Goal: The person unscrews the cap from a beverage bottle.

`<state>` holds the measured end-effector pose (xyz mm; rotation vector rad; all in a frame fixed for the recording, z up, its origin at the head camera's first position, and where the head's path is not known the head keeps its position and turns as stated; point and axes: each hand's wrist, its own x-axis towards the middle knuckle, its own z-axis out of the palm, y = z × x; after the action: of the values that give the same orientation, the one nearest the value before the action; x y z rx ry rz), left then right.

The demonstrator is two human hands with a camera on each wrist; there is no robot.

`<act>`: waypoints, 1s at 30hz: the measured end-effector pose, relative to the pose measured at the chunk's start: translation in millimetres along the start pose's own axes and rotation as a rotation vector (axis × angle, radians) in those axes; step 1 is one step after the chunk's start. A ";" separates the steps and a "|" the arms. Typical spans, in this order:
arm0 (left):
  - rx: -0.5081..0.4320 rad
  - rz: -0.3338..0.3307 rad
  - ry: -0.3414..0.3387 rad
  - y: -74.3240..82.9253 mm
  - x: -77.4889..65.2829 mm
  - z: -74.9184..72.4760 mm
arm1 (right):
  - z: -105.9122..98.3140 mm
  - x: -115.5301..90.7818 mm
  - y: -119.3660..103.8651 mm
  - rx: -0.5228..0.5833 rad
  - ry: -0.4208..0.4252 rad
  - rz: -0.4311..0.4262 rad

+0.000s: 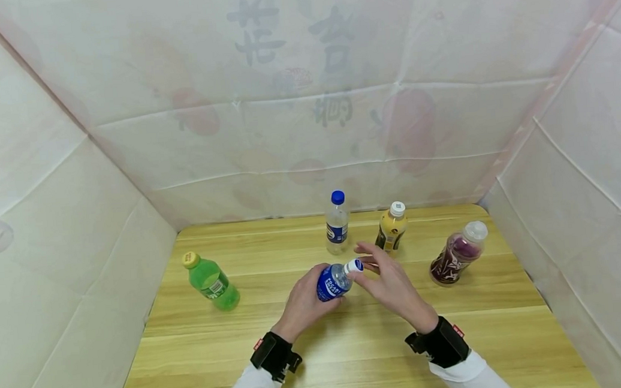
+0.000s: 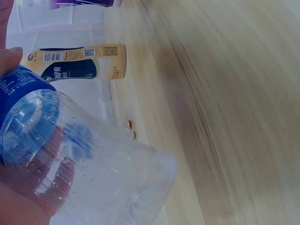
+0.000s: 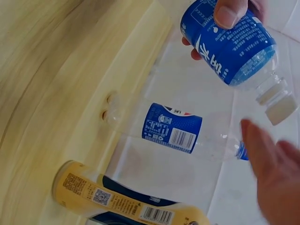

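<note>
Left hand (image 1: 305, 302) is gripping a blue-labelled clear plastic bottle (image 1: 331, 283), seemingly presenting its white cap (image 1: 353, 265) to the empty, half-spread right hand (image 1: 395, 285).

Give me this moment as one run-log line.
left hand: grips blue-labelled bottle, tilted, white cap on | right hand: near cap | standing behind: blue-capped bottle, yellow bottle

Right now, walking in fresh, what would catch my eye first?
Probably the white-capped blue-labelled bottle, tilted at the middle in the person's left hand, with the right hand close to its cap. Next, the bright green bottle with its yellow cap, alone on the left side of the wooden table. The purple-and-brown bottle stands out on the right.
</note>
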<state>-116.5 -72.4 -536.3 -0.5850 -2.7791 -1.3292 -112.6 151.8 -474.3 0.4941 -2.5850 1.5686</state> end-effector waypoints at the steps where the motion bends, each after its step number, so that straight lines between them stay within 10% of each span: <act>1: 0.002 0.001 0.003 0.3 -0.1 -0.1 | 0.7 0.0 -0.1 -0.019 0.037 0.019; 7: 0.012 0.010 0.017 1.2 -0.4 0.4 | 4.8 0.4 0.7 -0.193 0.224 -0.020; 30: -0.026 0.002 -0.016 0.9 -2.8 0.9 | 7.3 0.6 -2.8 -0.224 0.095 -0.131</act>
<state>-113.5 -72.2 -536.6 -0.6018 -2.7775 -1.3679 -111.6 144.1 -475.3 0.5406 -2.5566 1.2134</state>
